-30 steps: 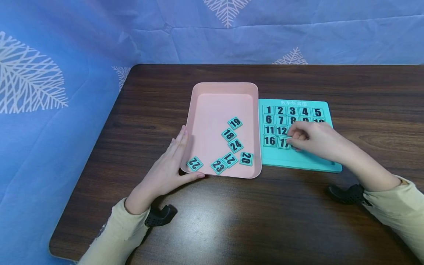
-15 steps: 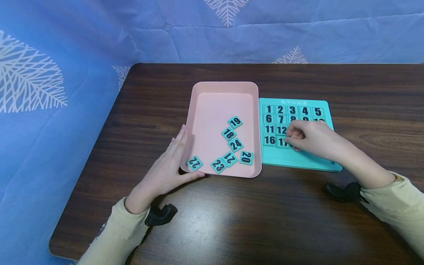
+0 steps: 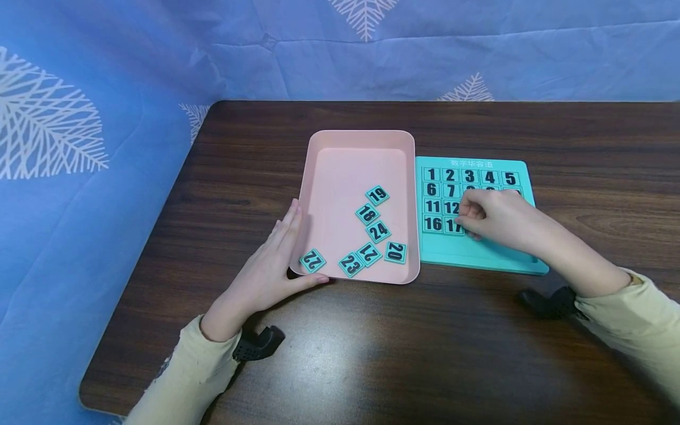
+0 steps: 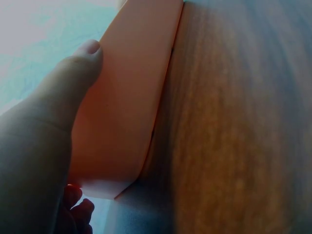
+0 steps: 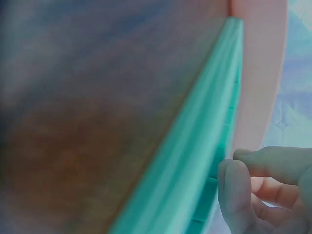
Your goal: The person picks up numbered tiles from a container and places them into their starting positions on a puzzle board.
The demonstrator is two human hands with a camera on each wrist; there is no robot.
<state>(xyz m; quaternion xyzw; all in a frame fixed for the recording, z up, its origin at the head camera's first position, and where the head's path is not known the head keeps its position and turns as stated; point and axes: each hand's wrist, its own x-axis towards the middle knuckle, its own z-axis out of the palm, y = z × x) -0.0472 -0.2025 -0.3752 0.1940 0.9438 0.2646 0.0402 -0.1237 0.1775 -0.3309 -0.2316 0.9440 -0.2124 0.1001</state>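
Observation:
A turquoise number board (image 3: pixel 446 251) lies to the right of a pink tray (image 3: pixel 340 168). Rows of numbered tiles fill its upper part. My right hand (image 3: pixel 502 215) is over the board, its thumb and curled fingers at the right side of the number 17 tile (image 3: pixel 451 225), beside the 16 tile (image 3: pixel 432 224). The hand covers several tiles. In the right wrist view the thumb and index fingertips (image 5: pixel 235 170) come together at the board's edge. My left hand (image 3: pixel 265 277) rests along the tray's near left corner, fingers straight, thumb (image 4: pixel 78 68) against its front wall.
Inside the tray lie several loose tiles, among them 19 (image 3: pixel 377 195), 18 (image 3: pixel 367 213), 24 (image 3: pixel 378 231), 20 (image 3: pixel 395 252), 23 (image 3: pixel 351 264) and 22 (image 3: pixel 312 260). Dark wooden table (image 3: pixel 372 342) below; blue patterned cloth (image 3: pixel 297 59) hangs behind and at left.
The 17 tile has shifted slightly left and up, now lined up beside 16. My right hand has moved slightly with it. The left hand and tray have stayed put.

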